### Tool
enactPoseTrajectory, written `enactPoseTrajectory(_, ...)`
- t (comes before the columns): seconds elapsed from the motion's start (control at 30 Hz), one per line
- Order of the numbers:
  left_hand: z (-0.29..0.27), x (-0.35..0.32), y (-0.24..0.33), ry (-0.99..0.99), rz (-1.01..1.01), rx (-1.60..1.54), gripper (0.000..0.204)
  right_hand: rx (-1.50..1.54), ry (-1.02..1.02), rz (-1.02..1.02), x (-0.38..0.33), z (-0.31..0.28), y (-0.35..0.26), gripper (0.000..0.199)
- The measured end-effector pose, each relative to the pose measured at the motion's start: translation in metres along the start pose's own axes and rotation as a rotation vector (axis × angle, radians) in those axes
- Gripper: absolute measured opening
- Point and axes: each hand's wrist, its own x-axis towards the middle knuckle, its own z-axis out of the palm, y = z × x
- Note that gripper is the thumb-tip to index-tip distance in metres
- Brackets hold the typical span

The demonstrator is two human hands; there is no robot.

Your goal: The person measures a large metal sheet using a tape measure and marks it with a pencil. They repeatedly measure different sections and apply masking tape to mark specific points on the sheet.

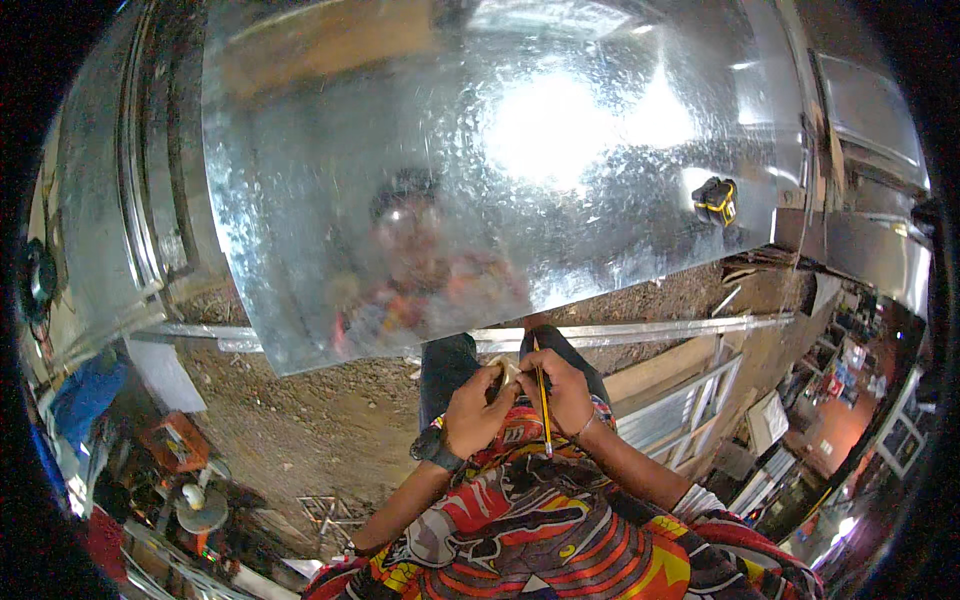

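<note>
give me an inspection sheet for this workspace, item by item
surface: large galvanized metal sheet, shiny, glare patch, blurred reflection.
job's things: pencil in right hand; small pale object in left hand, kind unclear.
clutter: yellow-black tape measure on the sheet; metal strip on dirt ground.
fingers: both hands closed around their items.
cables: nothing seen.
surroundings: metal panels right, orange box and tools left.

Loud red, orange and black patterned shirt [540, 520], dark trousers [448, 365], black watch [432, 447] on left wrist, thin bracelet [585, 428] on right.
</note>
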Motion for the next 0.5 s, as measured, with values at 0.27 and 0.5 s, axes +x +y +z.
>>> enactPoseTrajectory(0.27,-0.038,0.004,-0.003,-0.204,-0.051,0.056,0.050,-0.096,0.104,0.058,-0.008,0.022,-0.021,0.023)
enactPoseTrajectory(0.5,-0.041,0.008,-0.019,-0.193,0.321,0.137,0.061,-0.011,0.098,0.104,-0.012,0.014,-0.036,0.025)
